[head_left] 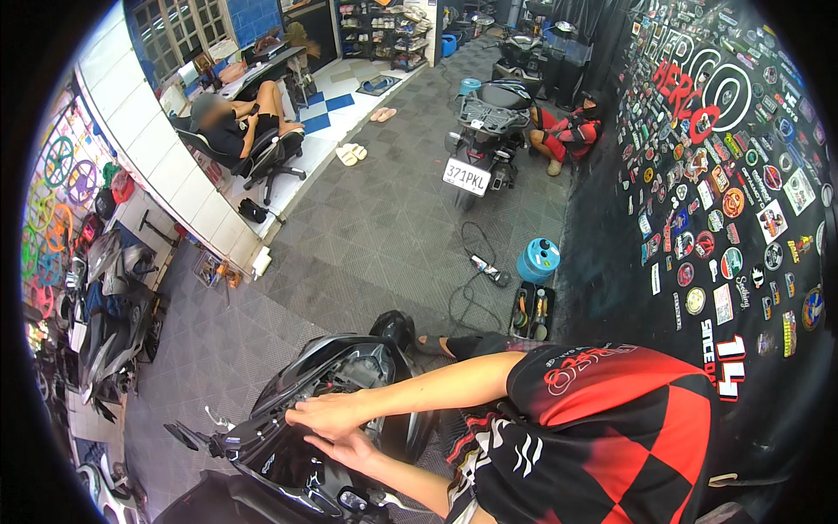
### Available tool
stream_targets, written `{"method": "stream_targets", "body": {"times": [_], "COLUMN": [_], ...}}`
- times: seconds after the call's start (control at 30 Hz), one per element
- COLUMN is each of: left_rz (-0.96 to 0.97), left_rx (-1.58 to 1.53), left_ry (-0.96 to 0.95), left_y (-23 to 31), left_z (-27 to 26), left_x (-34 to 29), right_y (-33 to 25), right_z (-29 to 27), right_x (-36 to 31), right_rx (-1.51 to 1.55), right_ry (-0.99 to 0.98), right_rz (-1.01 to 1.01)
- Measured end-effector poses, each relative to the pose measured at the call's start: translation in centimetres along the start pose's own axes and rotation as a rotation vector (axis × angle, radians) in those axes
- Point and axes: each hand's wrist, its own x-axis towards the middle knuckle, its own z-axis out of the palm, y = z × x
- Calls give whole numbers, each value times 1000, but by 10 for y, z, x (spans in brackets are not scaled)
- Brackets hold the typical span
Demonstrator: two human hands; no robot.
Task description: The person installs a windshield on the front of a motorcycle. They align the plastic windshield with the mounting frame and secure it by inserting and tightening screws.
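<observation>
My right hand (326, 414) reaches across a black motor scooter (284, 463), its fingers bent down against the bodywork. Whatever those fingers may pinch is hidden beneath them. Just below it, my left hand (351, 450) lies close beside the right, fingers stretched out along the glossy panel. No object shows in the left hand. Past my right wrist, inner parts (371, 362) of the scooter lie exposed inside an opening in the bodywork. A silver lever (216, 417) sticks out at the scooter's left end.
A power tool (489, 271) with a cord lies on the grey tiled floor, beside a blue drum (538, 259) and a tool tray (532, 310). Farther off stands a motorcycle (489, 131); a person (572, 135) sits by it. Another person (231, 131) reclines in an office chair.
</observation>
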Motion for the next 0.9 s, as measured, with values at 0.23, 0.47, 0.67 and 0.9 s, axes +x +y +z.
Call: {"method": "stream_targets", "body": {"times": [0.23,0.47,0.67,0.9], "left_rz": [-44,-182,23,17], "left_rx": [-138,-188,6,-55], "left_ry": [-150,21,-2,-143], "left_y": [0,16,-5,-12], "left_z": [1,-9,0,13], "left_x": [0,9,0,-5], "right_y": [-24,-26,-1,-35], "right_z": [-24,-20,-8,-33], "right_x": [6,10,5,16], "right_rx": [-22,-32,92,34], "right_ry": [-165,-109,-51,-295], "right_rz": [242,188,134,468]}}
